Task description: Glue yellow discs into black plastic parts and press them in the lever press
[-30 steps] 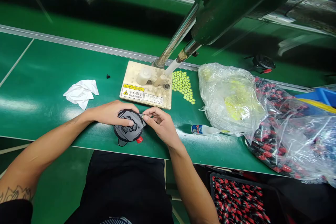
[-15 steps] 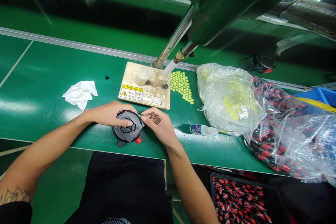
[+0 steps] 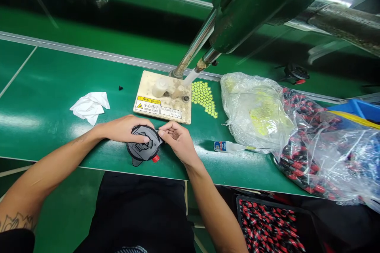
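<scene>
On the green bench in front of me is a round grey-and-black mount (image 3: pixel 142 148) with a ridged rim, flat corner lugs and a red knob (image 3: pixel 155 159). My left hand (image 3: pixel 130 128) wraps over its left side, the thumb lying on the raised centre. At the upper right lug, my right hand (image 3: pixel 175 138) pinches with thumb and index finger; whatever small part may be under those fingertips is hidden. Beyond the hands stands a press base plate (image 3: pixel 162 114) with a warning label. Beside it lie several small yellow-green discs (image 3: pixel 204 97) in rows.
Right of my hands lies a glue bottle (image 3: pixel 224 146) with a needle tip. Plastic bags (image 3: pixel 258 114) hold yellow-green and red-black parts. A black tray (image 3: pixel 237 201) of red-black pieces sits low right. White tissue (image 3: pixel 90 106) and a small black piece (image 3: pixel 120 87) lie left. The press column (image 3: pixel 197 41) rises centrally.
The right thumb has shifted slightly over the lug, covering a small greenish spot that showed at its tip. The left hand and mount have stayed put; the view has shifted a little.
</scene>
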The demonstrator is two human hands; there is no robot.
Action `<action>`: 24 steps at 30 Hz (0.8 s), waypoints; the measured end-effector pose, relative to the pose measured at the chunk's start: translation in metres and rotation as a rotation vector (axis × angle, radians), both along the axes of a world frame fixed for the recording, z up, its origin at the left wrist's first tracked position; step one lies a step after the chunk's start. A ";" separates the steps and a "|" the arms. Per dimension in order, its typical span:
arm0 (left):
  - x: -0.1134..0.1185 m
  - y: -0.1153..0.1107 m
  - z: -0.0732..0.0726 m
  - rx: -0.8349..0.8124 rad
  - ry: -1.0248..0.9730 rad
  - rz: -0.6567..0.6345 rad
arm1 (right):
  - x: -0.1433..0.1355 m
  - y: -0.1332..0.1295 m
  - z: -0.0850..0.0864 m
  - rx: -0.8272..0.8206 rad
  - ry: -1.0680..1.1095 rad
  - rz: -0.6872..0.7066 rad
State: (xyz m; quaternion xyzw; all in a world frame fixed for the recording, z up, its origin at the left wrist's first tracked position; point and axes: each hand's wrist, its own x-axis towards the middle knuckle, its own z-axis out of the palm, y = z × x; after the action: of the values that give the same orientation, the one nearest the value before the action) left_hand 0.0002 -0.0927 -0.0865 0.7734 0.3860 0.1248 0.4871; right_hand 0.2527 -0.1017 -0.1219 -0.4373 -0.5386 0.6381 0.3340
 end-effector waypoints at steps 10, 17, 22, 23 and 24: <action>0.000 0.000 0.000 -0.005 -0.007 0.000 | -0.004 0.002 0.001 -0.044 0.064 -0.025; 0.001 -0.001 -0.001 0.010 0.010 -0.007 | 0.000 0.003 0.000 -0.084 0.073 0.018; 0.000 -0.001 -0.001 -0.008 -0.002 -0.012 | 0.002 0.005 0.001 -0.066 0.054 0.025; 0.000 -0.001 -0.001 -0.012 0.001 -0.014 | 0.002 0.005 0.001 -0.068 0.054 0.019; 0.000 -0.001 -0.001 -0.011 0.003 -0.013 | 0.002 0.005 0.001 -0.071 0.053 0.016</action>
State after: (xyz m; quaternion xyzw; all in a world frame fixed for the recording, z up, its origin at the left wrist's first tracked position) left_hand 0.0007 -0.0932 -0.0873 0.7733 0.3826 0.1184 0.4916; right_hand 0.2546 -0.0964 -0.1212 -0.4275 -0.5101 0.6708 0.3274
